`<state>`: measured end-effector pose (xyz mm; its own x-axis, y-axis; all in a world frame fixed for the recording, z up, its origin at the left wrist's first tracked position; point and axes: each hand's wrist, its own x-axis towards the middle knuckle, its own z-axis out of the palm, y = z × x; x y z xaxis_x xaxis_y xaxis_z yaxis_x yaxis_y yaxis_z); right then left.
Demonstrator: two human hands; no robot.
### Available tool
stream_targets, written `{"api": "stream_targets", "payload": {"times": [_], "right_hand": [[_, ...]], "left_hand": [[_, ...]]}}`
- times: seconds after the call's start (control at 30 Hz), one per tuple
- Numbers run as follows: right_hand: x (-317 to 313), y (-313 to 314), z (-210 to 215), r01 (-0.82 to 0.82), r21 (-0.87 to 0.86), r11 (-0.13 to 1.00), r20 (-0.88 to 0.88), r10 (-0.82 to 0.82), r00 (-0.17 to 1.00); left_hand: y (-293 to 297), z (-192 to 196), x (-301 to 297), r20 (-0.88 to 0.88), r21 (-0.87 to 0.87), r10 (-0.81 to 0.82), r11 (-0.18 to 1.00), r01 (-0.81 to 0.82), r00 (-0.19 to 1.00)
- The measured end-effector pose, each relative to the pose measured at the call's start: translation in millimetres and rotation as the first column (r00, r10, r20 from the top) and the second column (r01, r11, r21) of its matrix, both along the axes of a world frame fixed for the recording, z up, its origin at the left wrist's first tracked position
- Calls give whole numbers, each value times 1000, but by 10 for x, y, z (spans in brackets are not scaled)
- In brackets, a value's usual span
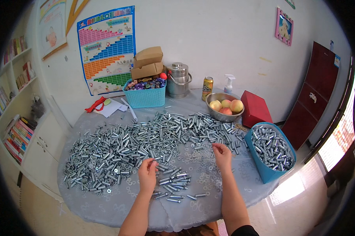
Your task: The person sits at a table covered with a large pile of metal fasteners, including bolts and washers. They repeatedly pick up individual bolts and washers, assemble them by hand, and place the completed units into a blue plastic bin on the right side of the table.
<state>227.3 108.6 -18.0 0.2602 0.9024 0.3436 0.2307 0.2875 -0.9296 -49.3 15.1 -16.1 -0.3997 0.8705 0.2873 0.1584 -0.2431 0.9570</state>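
Observation:
A wide heap of shiny metal bolts (pixel 138 141) covers the round table (pixel 106 204), which wears a grey lace-pattern cloth. My left hand (pixel 147 173) rests at the near edge of the heap, fingers pinched on a small bolt. My right hand (pixel 222 153) lies fingers-down on scattered washers (pixel 197 155), fingertips at the heap's edge; what it holds is hidden. A small cluster of assembled bolts (pixel 173 185) lies between my hands, close to me.
A blue bin (pixel 266 171) full of bolts stands at the right edge. At the back: a teal basket (pixel 145 98), cardboard boxes (pixel 148 63), a steel pot (pixel 178 80), a can (pixel 207 88), a spray bottle (pixel 229 83), a bowl of peaches (pixel 224 108), a red box (pixel 256 108). Bookshelves (pixel 16 118) stand left.

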Motion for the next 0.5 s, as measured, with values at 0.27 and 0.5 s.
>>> {"api": "stream_targets", "payload": {"times": [0.27, 0.5], "right_hand": [[-352, -179, -11, -208, -67, 976, 353, 219, 910], [-827, -144, 183, -406, -145, 902, 572, 412, 709]], "left_hand": [[0, 83, -8, 195, -21, -16, 1000, 21, 981], [35, -13, -20, 293, 33, -91, 996, 85, 952]]}}
